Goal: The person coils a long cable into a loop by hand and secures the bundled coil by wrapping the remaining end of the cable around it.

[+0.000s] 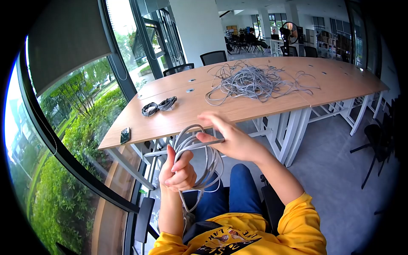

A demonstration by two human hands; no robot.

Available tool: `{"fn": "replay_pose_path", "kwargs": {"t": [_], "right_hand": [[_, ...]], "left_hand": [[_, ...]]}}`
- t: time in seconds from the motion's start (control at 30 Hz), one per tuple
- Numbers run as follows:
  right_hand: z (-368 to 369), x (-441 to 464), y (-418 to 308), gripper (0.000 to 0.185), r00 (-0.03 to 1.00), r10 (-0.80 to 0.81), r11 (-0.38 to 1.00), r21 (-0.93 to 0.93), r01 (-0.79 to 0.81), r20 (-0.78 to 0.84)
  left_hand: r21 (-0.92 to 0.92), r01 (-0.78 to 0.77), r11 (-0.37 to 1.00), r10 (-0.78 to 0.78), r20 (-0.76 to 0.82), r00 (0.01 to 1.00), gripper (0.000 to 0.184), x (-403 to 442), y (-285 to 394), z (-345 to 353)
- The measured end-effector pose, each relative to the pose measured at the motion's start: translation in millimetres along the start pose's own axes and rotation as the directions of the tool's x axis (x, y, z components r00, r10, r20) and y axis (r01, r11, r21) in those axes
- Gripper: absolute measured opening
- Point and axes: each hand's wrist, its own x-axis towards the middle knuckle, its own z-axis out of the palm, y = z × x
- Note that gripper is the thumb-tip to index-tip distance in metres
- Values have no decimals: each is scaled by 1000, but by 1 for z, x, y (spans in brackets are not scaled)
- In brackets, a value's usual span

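Observation:
A coil of grey cable (pixel 214 163) hangs in front of my lap, its loops loosely stacked. My left hand (pixel 179 172) is closed around the coil's left side, thumb pointing up. To the right, my right hand (pixel 229 138) has its thumb and fingers spread, slightly blurred by motion. One strand of the cable runs across beneath that thumb and touches the palm side; the lower fingers are partly hidden. A large tangled heap of grey cables (pixel 250 80) lies on the table beyond. Left of it sits a tied dark cable bundle (pixel 159 106).
The wooden table (pixel 191 123) stretches across in front of me, on white metal legs (pixel 293 131). A phone (pixel 125 135) lies at its near left corner. Black chairs (pixel 213 57) stand behind it. Windows line the left side. A person (pixel 253 38) sits far back.

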Motion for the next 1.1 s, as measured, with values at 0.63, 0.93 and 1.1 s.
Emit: {"fn": "replay_pose_path", "kwargs": {"t": [0.63,0.93,1.1], "right_hand": [[3,-10,-3,44,997,-73,990,126,70,23],[-9,-10,-9,31,947,241,938,199,-284,214],[-3,-13,-9,30,927,297,839,400,-369,231]], "left_hand": [[217,-75,973,123,-216,969,32,-5,4,-6],[155,-41,987,73,-205,976,31,-4,2,-6],[151,-83,985,116,-229,966,39,-1,3,-5]]}}
